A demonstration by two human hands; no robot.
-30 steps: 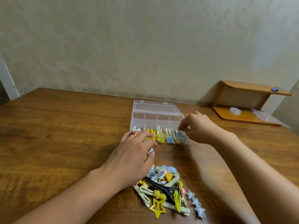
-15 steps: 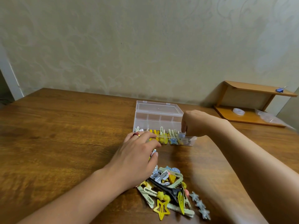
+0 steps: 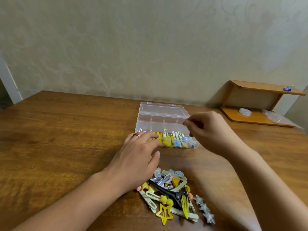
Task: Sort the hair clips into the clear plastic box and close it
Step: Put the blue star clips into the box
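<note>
The clear plastic box (image 3: 166, 120) lies open on the wooden table (image 3: 66, 139), its lid (image 3: 162, 109) folded back. Yellow, green and blue hair clips (image 3: 176, 141) fill its front row, and the back row shows none. My left hand (image 3: 140, 157), with a red ring, reaches to the box's front left; its fingers curl over a small clip, of which only a yellow sliver shows. My right hand (image 3: 205, 130) hovers over the box's right end, fingertips pinched together with nothing visible between them. A pile of loose hair clips (image 3: 173, 192) lies near me.
The pile includes a black clip (image 3: 168, 189), a yellow star clip (image 3: 164, 214) and a grey star clip (image 3: 205, 209). A small wooden shelf (image 3: 260, 104) stands at the back right with a tape roll (image 3: 245, 111) and a plastic bag (image 3: 273, 116). A wall runs behind the table.
My right hand has lifted up and away from the box's front right compartment, leaving a blue clip there. My left hand has stayed near the box's front left.
</note>
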